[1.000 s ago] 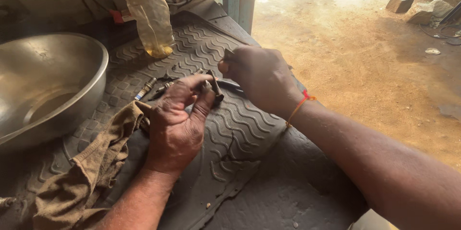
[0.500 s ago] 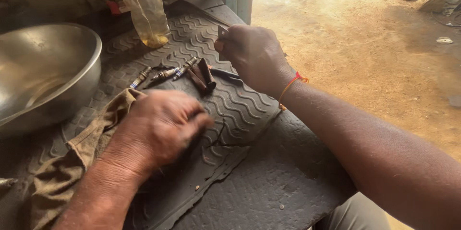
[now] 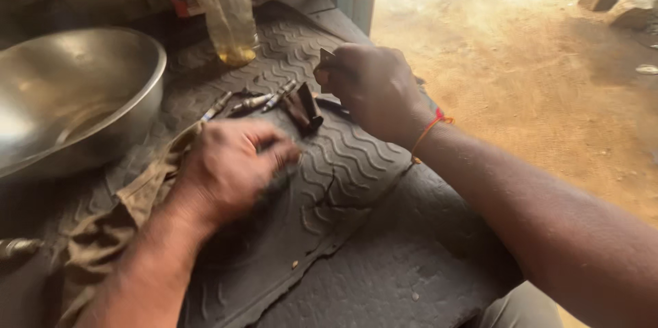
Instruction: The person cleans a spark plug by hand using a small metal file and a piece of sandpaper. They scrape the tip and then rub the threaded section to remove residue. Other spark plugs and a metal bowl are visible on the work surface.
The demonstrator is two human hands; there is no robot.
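My left hand (image 3: 229,167) lies palm down on a black ribbed rubber mat (image 3: 343,163), fingers curled and blurred; I cannot tell whether it holds anything. My right hand (image 3: 373,91) hovers further back with its fingers closed on a small dark flat piece (image 3: 325,59). Between the hands lie a few small metal spark plugs (image 3: 264,100) and a dark brown part (image 3: 303,107) on the mat.
A large steel bowl (image 3: 75,95) stands at the left. A plastic bottle (image 3: 223,9) with yellowish liquid stands behind the plugs. A brown rag (image 3: 116,222) lies under my left wrist. Bare sandy ground (image 3: 548,95) lies to the right.
My left hand turned from palm up near the plugs to palm down and drew back toward me. My right hand stayed near the back of the mat.
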